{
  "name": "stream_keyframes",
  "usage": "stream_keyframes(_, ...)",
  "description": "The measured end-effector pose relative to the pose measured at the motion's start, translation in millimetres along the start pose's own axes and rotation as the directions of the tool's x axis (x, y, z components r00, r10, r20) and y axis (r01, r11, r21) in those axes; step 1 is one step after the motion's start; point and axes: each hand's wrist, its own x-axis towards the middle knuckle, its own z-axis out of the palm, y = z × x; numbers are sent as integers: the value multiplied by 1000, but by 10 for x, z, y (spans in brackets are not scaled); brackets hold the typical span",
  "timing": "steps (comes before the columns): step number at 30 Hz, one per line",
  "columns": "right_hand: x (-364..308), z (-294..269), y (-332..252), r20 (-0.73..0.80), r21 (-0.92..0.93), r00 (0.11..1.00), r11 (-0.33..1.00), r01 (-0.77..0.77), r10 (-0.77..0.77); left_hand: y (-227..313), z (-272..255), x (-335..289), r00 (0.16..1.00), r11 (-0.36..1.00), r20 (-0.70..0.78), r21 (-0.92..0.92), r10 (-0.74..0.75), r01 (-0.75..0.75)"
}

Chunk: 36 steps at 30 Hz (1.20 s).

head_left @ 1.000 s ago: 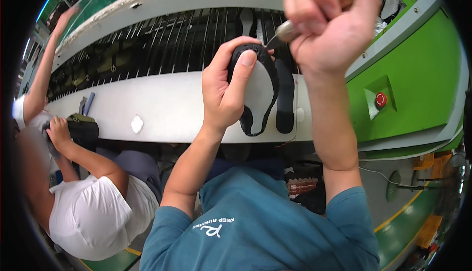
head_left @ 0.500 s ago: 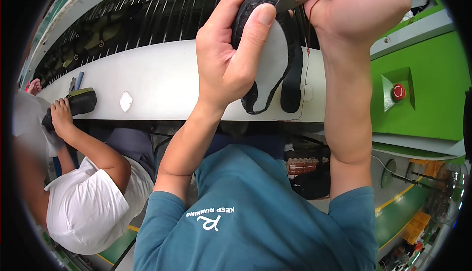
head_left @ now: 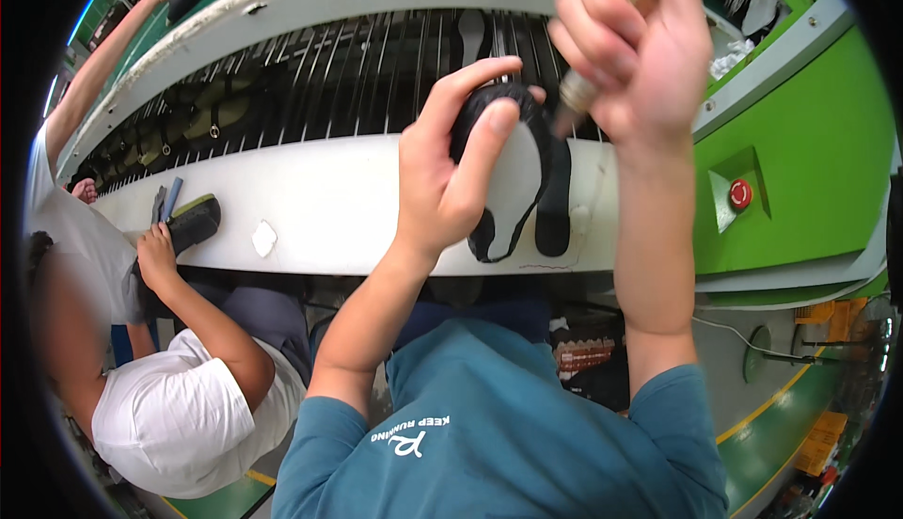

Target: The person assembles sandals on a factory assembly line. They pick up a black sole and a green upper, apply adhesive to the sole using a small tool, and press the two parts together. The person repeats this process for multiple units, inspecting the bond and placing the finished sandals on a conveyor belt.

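My left hand grips a shoe upper, black round the edge with a pale grey underside facing up; the thumb presses on its far end. My right hand, raised to the right of it, is closed round the handle of a knife. Motion blurs the blade, which points down toward the shoe and appears apart from it. A black sole-shaped piece lies on the white ledge beside the shoe, partly behind it. A thin red thread lies at the ledge's front edge.
Metal rollers run behind the white ledge, carrying sandals at left. A white scrap lies on the ledge. At left a co-worker's hand holds a dark shoe. A green machine panel with a red button stands at right.
The knife has come away from the shoe's far end, and my right hand has turned with fingers more upright. My left hand keeps its grip. The whole view has shifted, showing more beyond the rollers.
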Motion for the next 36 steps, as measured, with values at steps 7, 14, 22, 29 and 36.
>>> stream_keyframes(7,-1237,-1390,142,-380,-925,918,81,-372,-113,-12,-156,-61,999,995,48,-97,14,-10)
stream_keyframes(14,-2442,-2016,707,-315,-755,939,-563,-336,-138,-5,-51,-81,980,983,94,-79,175,-168)
stream_keyframes(22,-1644,-1519,1053,-416,-816,909,-427,-389,-33,34,22,-116,955,969,181,27,237,-245)
stream_keyframes(29,-1311,-1733,1270,-569,-758,820,-419,-499,54,100,90,-157,974,975,59,-51,219,-217)
stream_keyframes(36,-1361,-1364,1084,-596,-501,803,767,-401,30,94,36,-109,985,984,56,-72,165,-161)
